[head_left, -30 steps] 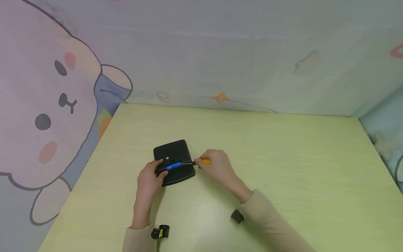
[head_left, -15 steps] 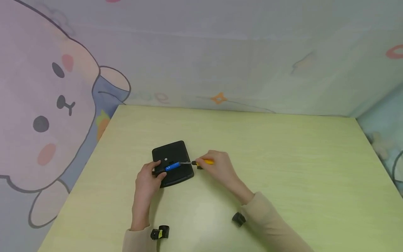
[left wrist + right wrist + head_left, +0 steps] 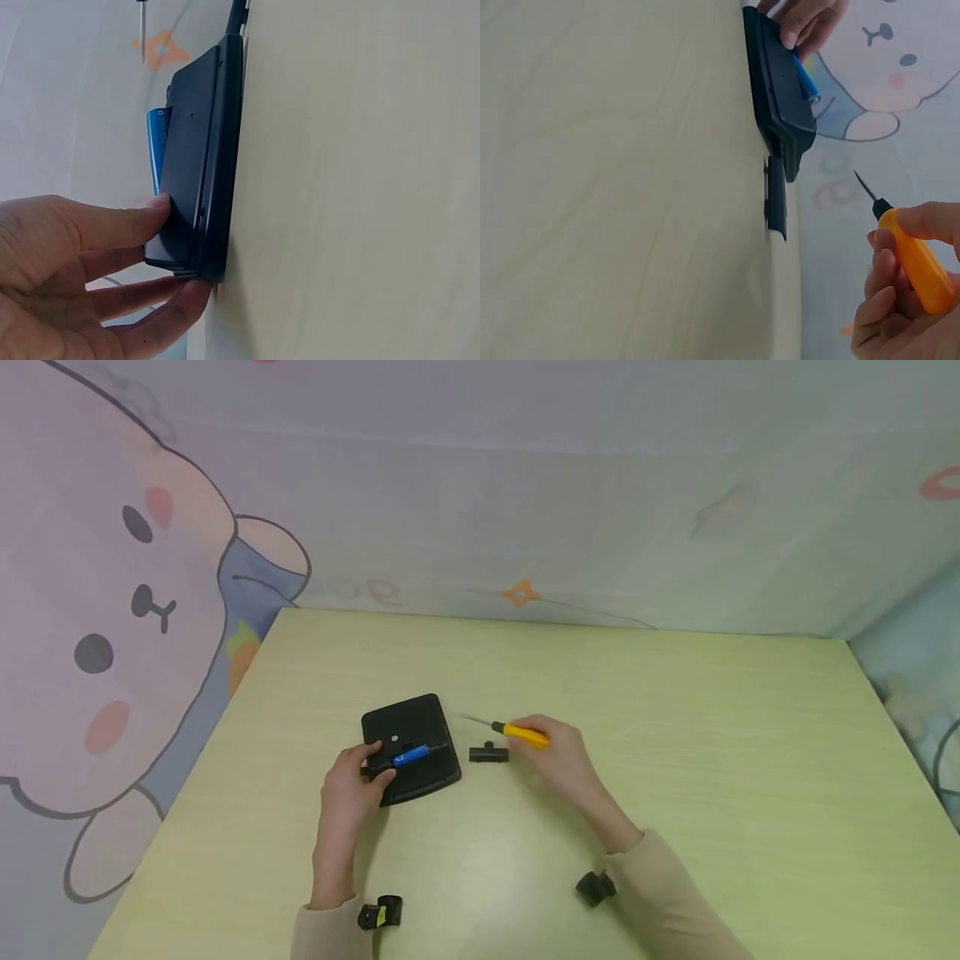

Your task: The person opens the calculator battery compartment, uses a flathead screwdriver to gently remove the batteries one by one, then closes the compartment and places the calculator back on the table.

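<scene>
A flat black device [image 3: 405,720] with rounded corners lies on the table, its slotted face up; its exact kind I cannot tell. A blue cylindrical battery [image 3: 411,756] sits in the slot and stands partly proud of the face in the left wrist view. My left hand [image 3: 352,783] grips the device's near left edge, thumb [image 3: 154,221] on top and fingertips at the lower edge. Raised off the table, my right hand [image 3: 558,756] holds a yellow-handled screwdriver [image 3: 525,735], its thin shaft pointing left, apart from the device. A small black cover [image 3: 488,754] with a tab lies between.
The pale wooden table [image 3: 675,760] spreads out on all sides of the device. Behind it hangs a curtain [image 3: 585,510] printed with a cartoon animal. Black wrist mounts [image 3: 381,912] show by both sleeves.
My right hand has drawn the screwdriver away from the battery to the right and up, and its shaft now tilts upward. The black cover is uncovered to view. My left hand stays put.
</scene>
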`<state>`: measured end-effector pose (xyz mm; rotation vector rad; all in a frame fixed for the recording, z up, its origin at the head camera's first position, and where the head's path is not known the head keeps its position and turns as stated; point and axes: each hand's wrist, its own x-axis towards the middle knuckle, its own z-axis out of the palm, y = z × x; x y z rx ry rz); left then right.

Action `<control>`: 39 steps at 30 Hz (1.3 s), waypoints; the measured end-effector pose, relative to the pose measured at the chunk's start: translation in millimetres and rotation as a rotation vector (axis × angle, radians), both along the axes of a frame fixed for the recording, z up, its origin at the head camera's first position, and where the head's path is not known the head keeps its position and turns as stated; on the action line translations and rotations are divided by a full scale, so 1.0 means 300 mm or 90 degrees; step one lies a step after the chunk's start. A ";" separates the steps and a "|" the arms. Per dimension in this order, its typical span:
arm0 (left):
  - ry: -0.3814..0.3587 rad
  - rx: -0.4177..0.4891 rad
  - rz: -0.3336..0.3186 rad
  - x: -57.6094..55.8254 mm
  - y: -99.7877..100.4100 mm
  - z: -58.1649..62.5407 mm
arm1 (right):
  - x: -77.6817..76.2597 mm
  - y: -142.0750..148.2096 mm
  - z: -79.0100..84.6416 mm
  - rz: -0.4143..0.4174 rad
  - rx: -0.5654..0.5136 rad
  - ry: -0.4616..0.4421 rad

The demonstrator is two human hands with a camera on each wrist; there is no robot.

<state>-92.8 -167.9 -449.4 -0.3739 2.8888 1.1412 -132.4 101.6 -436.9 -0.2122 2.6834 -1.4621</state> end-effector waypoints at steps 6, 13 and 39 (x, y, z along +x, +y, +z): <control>0.009 0.001 0.002 0.004 0.000 0.004 | 0.003 0.047 -0.007 -0.022 0.058 -0.003; 0.015 -0.002 0.004 0.007 0.003 0.007 | -0.007 0.109 -0.032 0.014 0.162 -0.011; 0.009 0.009 0.002 -0.001 0.000 -0.001 | -0.014 0.193 -0.050 0.005 0.415 0.078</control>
